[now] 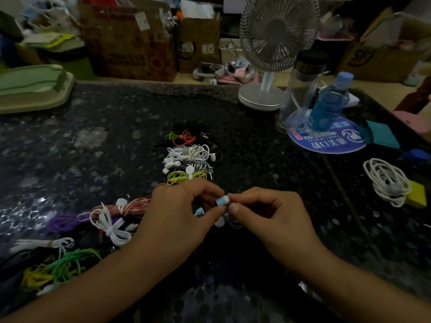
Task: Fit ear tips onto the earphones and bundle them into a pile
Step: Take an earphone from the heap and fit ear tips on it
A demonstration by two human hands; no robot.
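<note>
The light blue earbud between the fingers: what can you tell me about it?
The light blue earbud is a small, stubby plastic-looking piece with a whitish end, held just above the dark speckled table. The left hand and the right hand both pinch it at their fingertips, one from each side. A thin blue cord hangs below the fingers, and its twin earbud peeks out under the left hand. Whether a tip is fully seated is too small to tell.

Back right we see a white desk fan (275,43) standing by a clear bottle (300,89) and a blue bottle (331,103) on a round blue mat (326,143). Far left we have a pale green tray (32,87), with cardboard boxes (130,40) behind the dark speckled table (116,127).
</note>
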